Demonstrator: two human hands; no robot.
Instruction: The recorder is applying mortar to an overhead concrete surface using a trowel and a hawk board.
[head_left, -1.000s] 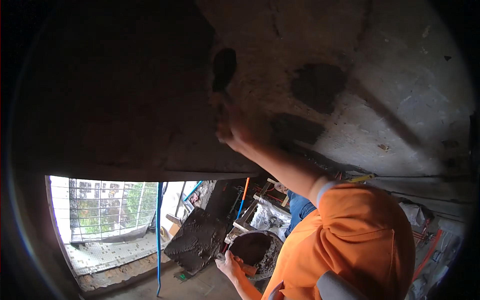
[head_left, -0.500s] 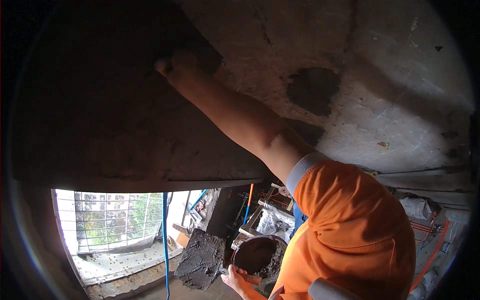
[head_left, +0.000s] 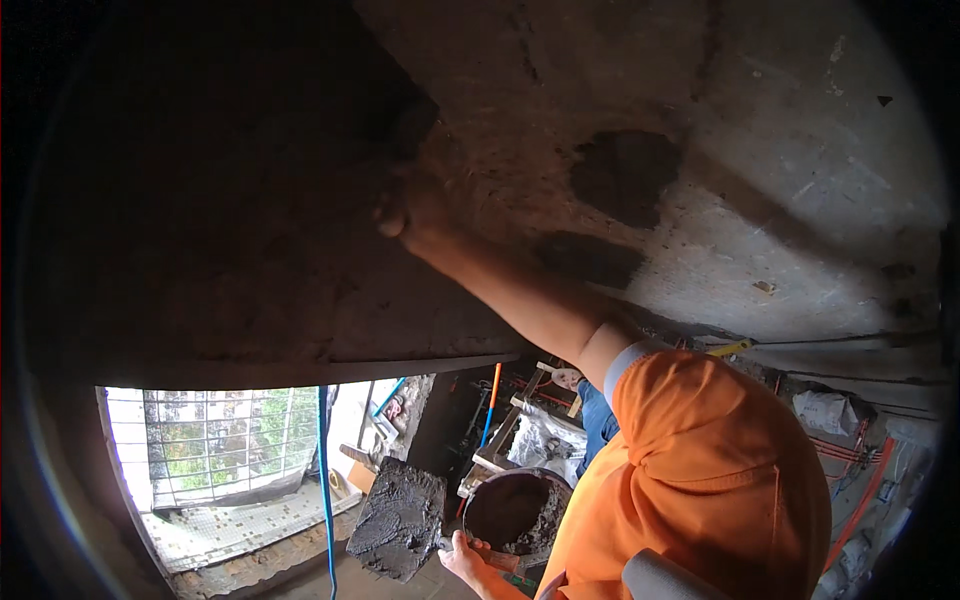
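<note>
My right arm, in an orange sleeve, reaches up across the dark ceiling or wall surface (head_left: 200, 250). At its end my right hand (head_left: 408, 205) is closed, blurred and in shadow; what it grips is lost in the dark. Beside it runs the edge between the dark coating and paler, scuffed concrete (head_left: 800, 180), which bears dark patches (head_left: 627, 178). Low in the view, my left hand (head_left: 468, 562) is wrapped round the wooden handle of a square mortar hawk (head_left: 398, 518), whose face carries rough dark mortar. Right behind that hand stands a round bucket (head_left: 510, 508) with mortar in it.
A barred window (head_left: 230, 440) with a tiled sill (head_left: 250, 525) lies lower left. In front of it hangs a blue hose (head_left: 327, 490). Timber and white sacks (head_left: 545, 440) lie beyond the bucket, near a blue trouser leg (head_left: 598, 420). Red pipes (head_left: 860, 510) run at the right.
My right hand has come down and to the right along the dark surface, its arm bending lower. My left hand still holds the hawk in nearly the same place.
</note>
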